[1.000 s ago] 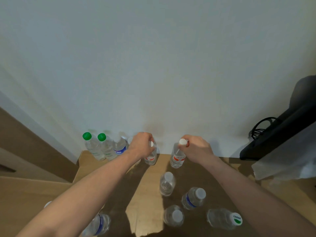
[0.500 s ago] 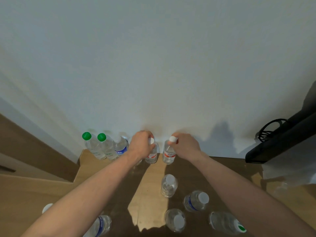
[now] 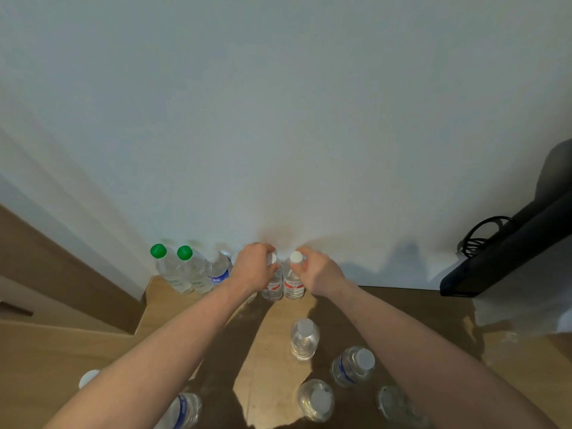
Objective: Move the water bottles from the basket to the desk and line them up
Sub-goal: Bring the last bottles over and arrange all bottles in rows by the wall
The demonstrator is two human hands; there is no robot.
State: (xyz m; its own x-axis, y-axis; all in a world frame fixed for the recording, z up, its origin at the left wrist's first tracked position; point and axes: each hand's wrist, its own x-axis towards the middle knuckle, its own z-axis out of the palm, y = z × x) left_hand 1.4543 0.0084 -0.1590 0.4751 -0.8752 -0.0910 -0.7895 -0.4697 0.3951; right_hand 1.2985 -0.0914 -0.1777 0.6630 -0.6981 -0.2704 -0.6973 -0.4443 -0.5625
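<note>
A row of water bottles stands against the wall on the wooden desk (image 3: 272, 342): two green-capped bottles (image 3: 173, 270), a blue-labelled bottle (image 3: 218, 269), then two red-labelled, white-capped bottles side by side. My left hand (image 3: 253, 267) grips the top of the left red-labelled bottle (image 3: 273, 287). Just to its right, my right hand (image 3: 318, 274) grips the neck of the right red-labelled bottle (image 3: 293, 286). Both bottles stand upright on the desk, almost touching. The basket is out of view.
Several more bottles stand loose on the near part of the desk, among them a clear one (image 3: 305, 339) and a blue-labelled one (image 3: 353, 365). A dark object with a black cable (image 3: 483, 239) sits at the right. The desk's left edge drops off beside the row.
My right hand has carried its red-labelled bottle left and back toward the wall, setting it close beside the one under my left hand. The left hand stayed put.
</note>
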